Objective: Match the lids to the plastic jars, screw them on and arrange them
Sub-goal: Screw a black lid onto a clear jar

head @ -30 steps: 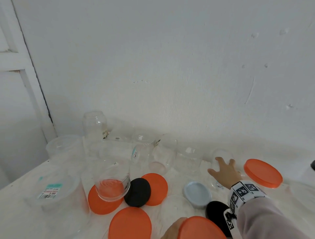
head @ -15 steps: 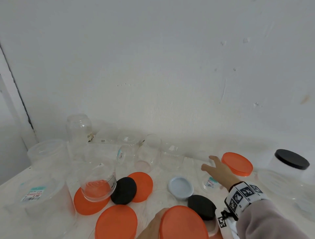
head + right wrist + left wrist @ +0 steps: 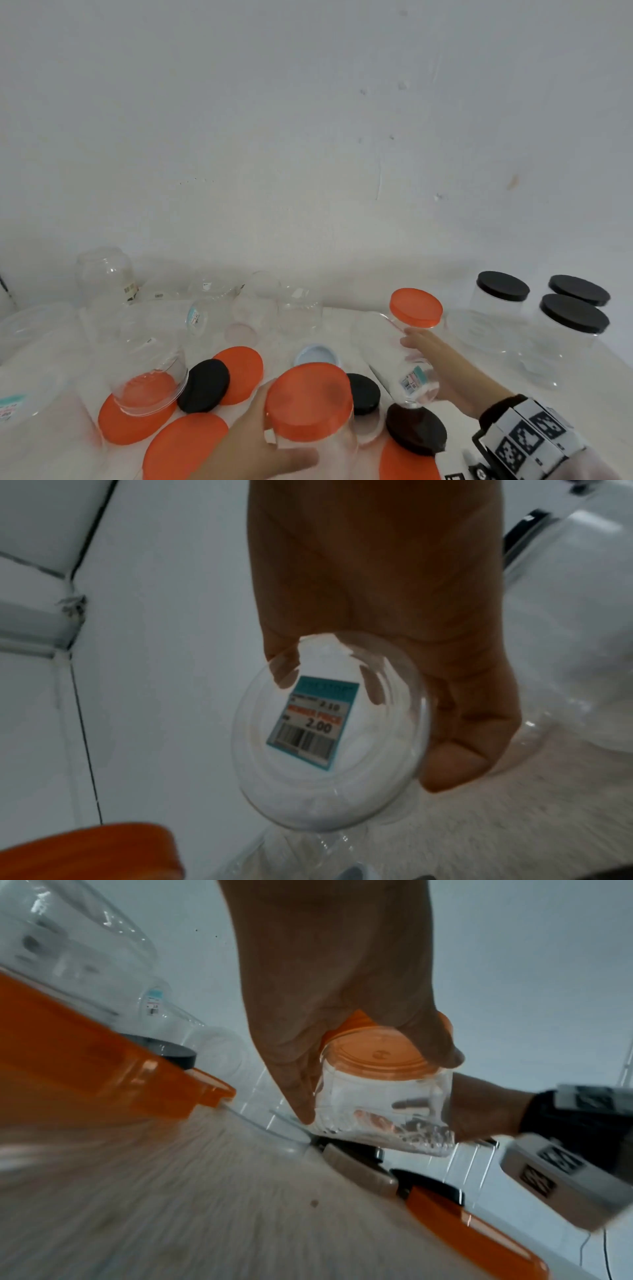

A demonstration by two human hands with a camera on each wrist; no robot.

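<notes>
My right hand [image 3: 424, 368] grips a small clear jar [image 3: 412, 363] with an orange lid [image 3: 416, 306]. The jar is off the table and tilted, lid toward the wall. Its base with a teal price label [image 3: 313, 721] faces the right wrist view, fingers and thumb of the right hand [image 3: 404, 696] wrapped round it. At the bottom centre my left hand [image 3: 274, 435] grips a wider clear jar by its side, just under its orange lid [image 3: 308, 401]. The left wrist view shows that jar [image 3: 380, 1093] raised above the table, left hand [image 3: 342, 1042] round it.
Three black-lidded jars [image 3: 503, 291] stand at the right. Loose orange lids [image 3: 239, 373], black lids [image 3: 205, 385] and a pale blue lid [image 3: 317, 354] lie on the white table [image 3: 342, 318]. Several open clear jars [image 3: 102, 274] crowd the back left; one jar [image 3: 150, 370] sits on an orange lid.
My right hand has closed on the small orange-lidded jar, lifted it and tilted it toward me. The left hand's jar has risen. The head view has turned right.
</notes>
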